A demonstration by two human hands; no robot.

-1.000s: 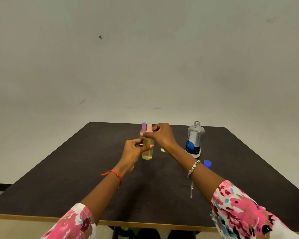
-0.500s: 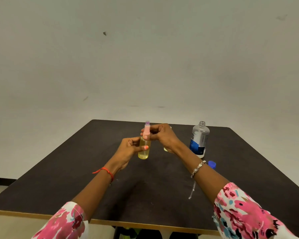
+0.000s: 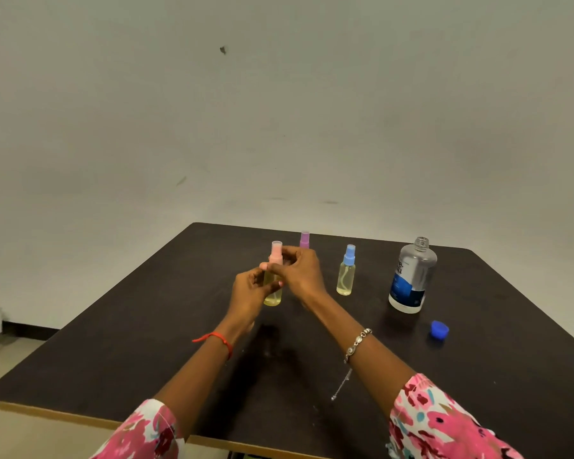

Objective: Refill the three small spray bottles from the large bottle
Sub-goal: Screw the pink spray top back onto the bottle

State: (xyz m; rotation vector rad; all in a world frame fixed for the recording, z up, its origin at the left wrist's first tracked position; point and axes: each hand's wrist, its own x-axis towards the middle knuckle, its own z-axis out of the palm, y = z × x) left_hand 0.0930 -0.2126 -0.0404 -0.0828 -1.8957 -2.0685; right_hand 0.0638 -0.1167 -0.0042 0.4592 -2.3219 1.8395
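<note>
A small spray bottle with a pink top [image 3: 273, 294] holds yellowish liquid and stands upright near the table's middle. My left hand [image 3: 252, 289] grips its body. My right hand [image 3: 297, 271] is closed on its pink spray head. Behind my right hand only the purple top of a second spray bottle [image 3: 304, 239] shows. A third spray bottle with a blue top [image 3: 346, 271] stands free to the right. The large clear bottle with a blue label [image 3: 410, 276] stands uncapped at the far right. Its blue cap [image 3: 439, 329] lies on the table in front of it.
The dark table [image 3: 146, 326] has a light wooden edge along the front. A thin chain [image 3: 342, 385] lies on the table under my right forearm. A pale wall rises behind the table.
My right hand slid down from the pink top's tip to its base. The view shifted, and the blue-topped bottle now shows clear of my right hand.
</note>
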